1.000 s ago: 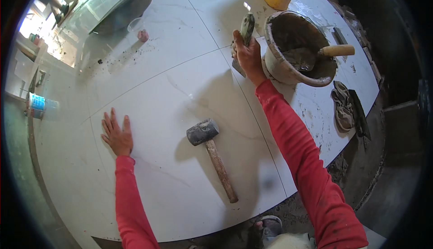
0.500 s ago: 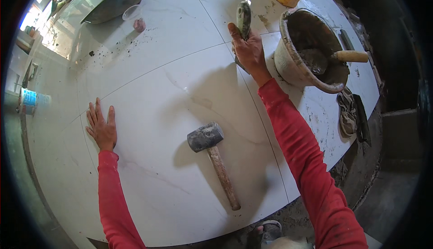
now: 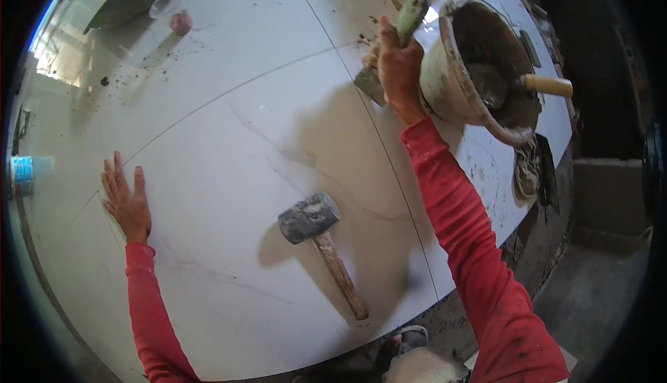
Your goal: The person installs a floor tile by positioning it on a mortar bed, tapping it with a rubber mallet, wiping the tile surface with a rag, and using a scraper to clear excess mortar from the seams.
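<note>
Sitting at the far left edge is a blue tub (image 3: pixel 22 171). Next comes the left hand (image 3: pixel 128 206), open and flat on the white tiles (image 3: pixel 208 244) with its fingers spread. Farther up, a clear cup (image 3: pixel 167 2) and a small pink lump (image 3: pixel 181 23) lie close together. Near the middle lies a mallet (image 3: pixel 309 218) with a fat grey head and a wooden handle. Up and to the right, the right hand (image 3: pixel 401 67) is wrapped around the handle of a flat-bladed tool (image 3: pixel 413 16). I cannot tell if its blade touches the floor. Just beside that hand stands a messy bucket (image 3: pixel 438 77), with a wooden-handled tool (image 3: pixel 549 85) leaning in it. Below the bucket are a crumpled cloth (image 3: pixel 528 178) and a dark strip (image 3: pixel 547 175).
</note>
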Available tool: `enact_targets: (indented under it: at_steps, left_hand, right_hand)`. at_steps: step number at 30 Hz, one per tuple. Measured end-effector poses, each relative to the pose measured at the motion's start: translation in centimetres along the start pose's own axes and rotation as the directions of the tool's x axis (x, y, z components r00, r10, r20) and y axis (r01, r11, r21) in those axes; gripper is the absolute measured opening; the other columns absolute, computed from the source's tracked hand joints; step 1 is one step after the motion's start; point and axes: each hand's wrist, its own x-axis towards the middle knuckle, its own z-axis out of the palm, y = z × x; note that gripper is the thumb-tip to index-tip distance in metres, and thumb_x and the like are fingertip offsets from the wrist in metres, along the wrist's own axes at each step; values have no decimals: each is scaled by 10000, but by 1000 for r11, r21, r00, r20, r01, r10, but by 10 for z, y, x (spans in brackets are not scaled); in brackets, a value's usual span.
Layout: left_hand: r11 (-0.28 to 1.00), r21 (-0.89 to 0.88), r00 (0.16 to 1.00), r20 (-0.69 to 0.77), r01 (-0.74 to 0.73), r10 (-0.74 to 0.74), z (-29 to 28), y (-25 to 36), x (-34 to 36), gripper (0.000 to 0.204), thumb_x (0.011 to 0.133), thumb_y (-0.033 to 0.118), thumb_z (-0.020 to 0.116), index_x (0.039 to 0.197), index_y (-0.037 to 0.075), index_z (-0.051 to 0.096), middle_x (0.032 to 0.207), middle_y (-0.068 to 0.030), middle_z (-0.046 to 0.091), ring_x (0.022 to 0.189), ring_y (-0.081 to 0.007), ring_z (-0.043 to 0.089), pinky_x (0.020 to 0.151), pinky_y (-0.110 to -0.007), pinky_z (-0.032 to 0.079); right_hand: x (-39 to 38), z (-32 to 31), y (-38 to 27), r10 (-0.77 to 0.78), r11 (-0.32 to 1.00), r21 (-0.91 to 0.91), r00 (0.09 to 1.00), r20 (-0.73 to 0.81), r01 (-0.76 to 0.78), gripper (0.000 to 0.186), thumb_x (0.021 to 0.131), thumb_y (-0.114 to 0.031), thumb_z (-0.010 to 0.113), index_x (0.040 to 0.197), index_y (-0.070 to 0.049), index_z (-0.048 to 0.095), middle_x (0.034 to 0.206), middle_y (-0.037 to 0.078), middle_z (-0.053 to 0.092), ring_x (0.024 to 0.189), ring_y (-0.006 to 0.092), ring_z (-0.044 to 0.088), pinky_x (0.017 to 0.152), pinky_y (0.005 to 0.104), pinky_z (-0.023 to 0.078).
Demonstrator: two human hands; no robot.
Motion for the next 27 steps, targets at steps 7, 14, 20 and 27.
enact_targets:
  at_steps: [7,14,20,27]
  left_hand:
    - [997,-36,995,-64,-73,70,13,-24,11,662,1033,654,355,1626,381,242,1711,-41,197,1570,-314,173,1175,-712,67]
    - [996,-64,997,-54,-60,57,20,-33,16,686,1014,705,331,1620,393,257,1710,-53,192,1569,-310,174,1181,-700,59]
    - [998,-56,1000,-20,-14,13,16,-27,14,676,1012,699,346,1616,408,259,1709,-50,199,1567,-308,179,1180,-698,70]
    - [997,-83,1000,-18,-5,3,11,-19,10,671,1014,689,354,1616,407,259,1710,-39,199,1569,-305,177,1182,-694,59]
  right_hand:
    - [-43,-16,-11,-84,996,-21,974,209,91,458,1024,-328,656,688,-39,539,539,-12,496,471,92,487,480,312,402]
    - [-172,-110,-14,-19,967,256,995,93,-6,285,1030,-219,660,812,-100,520,615,-51,499,526,53,464,500,265,423]
    - [-200,-124,-30,47,993,106,994,96,-57,366,1036,-271,651,745,-106,504,608,-45,495,523,52,451,495,268,394]
    - [-189,-116,-37,162,971,-187,984,76,-146,436,1035,-302,654,678,-88,522,571,-65,446,530,51,410,479,281,324]
